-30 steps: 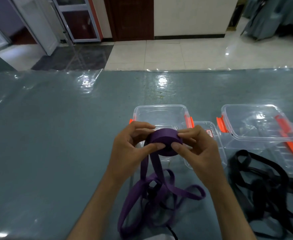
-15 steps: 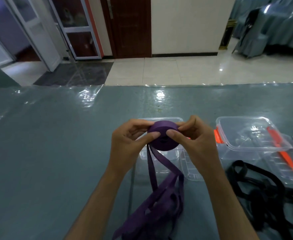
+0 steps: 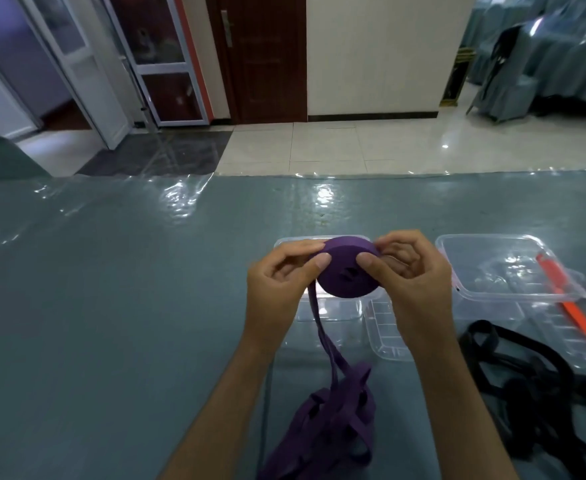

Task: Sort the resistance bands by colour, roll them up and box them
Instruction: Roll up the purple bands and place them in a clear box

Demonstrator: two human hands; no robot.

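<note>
A purple resistance band roll (image 3: 345,271) is held upright in the air between both hands, above a clear plastic box (image 3: 326,315). My left hand (image 3: 277,289) pinches its left edge and my right hand (image 3: 412,282) grips its right side. The band's unrolled purple tail (image 3: 333,410) hangs down to a loose heap on the table near me. A tangle of black bands (image 3: 534,382) lies to the right.
A second clear box (image 3: 502,268) with orange clips stands at the right, with clear lids (image 3: 385,336) lying between and beside the boxes. The grey-green table (image 3: 111,306) is covered in shiny film. Beyond its far edge are tiled floor and doors.
The roll has grown as more purple band was wound onto it, and the loose heap has drawn closer to me. The view has tilted up, showing more of the room.
</note>
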